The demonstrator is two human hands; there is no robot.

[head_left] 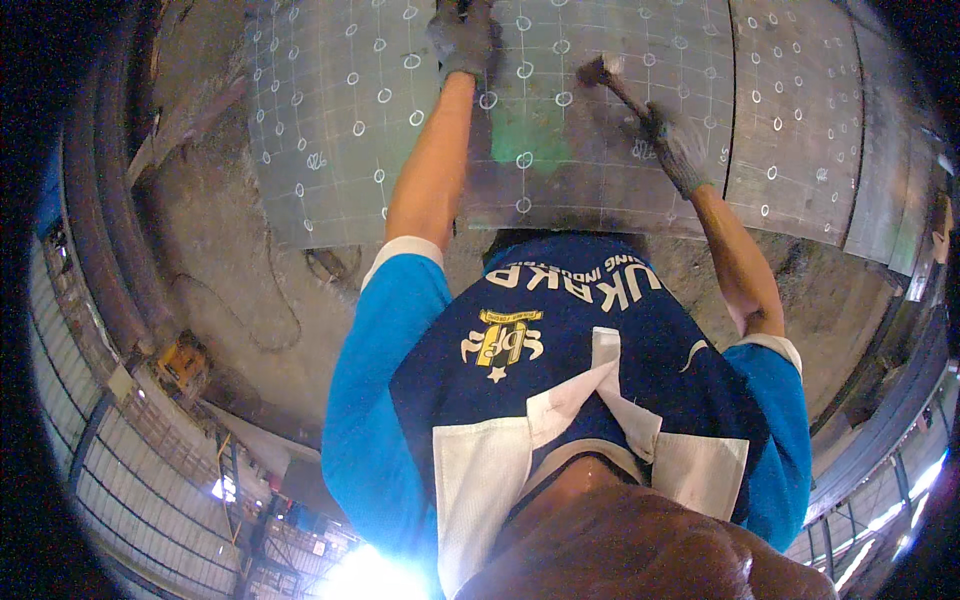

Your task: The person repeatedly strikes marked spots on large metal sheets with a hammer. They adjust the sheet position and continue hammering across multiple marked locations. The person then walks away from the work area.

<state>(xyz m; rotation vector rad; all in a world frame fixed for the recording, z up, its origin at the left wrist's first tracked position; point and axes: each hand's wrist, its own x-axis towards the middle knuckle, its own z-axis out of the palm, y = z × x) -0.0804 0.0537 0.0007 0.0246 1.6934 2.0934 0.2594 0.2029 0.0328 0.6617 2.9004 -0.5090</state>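
Observation:
A large steel plate (640, 200) lies in front of me, marked with chalk lines and many small chalk circles. My right hand (674, 152), in a grey glove, is closed round the handle of a hammer (600, 72). The hammer's head is over the plate, to the right of my left hand. My left hand (464, 42), also gloved, is at the far side by the picture's upper edge. Its fingers are closed at something dark that I cannot make out, partly cut off by that edge. A green patch (530, 135) colours the plate between my hands.
More chalk-marked steel plate (800, 150) lies to the right, beyond a dark seam. Dusty ground (220, 290) borders the plate's near and left sides. Long dark steel beams (105, 210) run along the far left, with a yellow machine (182, 362) beside them.

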